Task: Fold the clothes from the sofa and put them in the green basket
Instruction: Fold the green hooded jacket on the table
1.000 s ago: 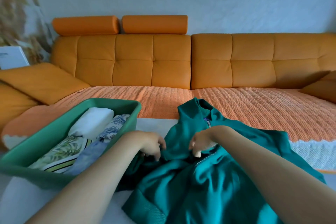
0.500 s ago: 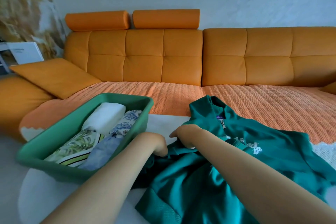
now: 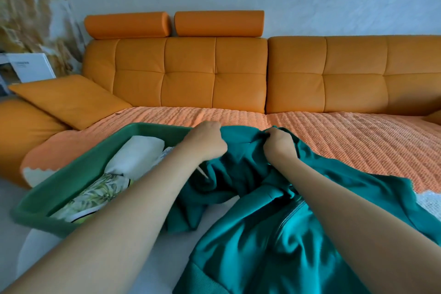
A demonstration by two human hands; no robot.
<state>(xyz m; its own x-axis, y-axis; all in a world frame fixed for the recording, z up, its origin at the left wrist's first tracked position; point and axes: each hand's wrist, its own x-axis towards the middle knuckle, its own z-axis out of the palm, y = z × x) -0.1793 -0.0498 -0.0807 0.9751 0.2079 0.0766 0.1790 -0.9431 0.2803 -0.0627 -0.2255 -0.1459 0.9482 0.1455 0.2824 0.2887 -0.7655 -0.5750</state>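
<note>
I see my left grip (image 3: 207,141) and right grip (image 3: 279,145) both clamped on the teal jacket (image 3: 262,241), bunched beside the green basket (image 3: 59,188) on the table (image 3: 155,270).

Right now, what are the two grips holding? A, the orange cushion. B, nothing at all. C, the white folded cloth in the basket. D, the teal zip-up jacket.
D: the left grip and the right grip each have fingers curled round bunched fabric of the teal zip-up jacket, just beside the green basket.
</note>
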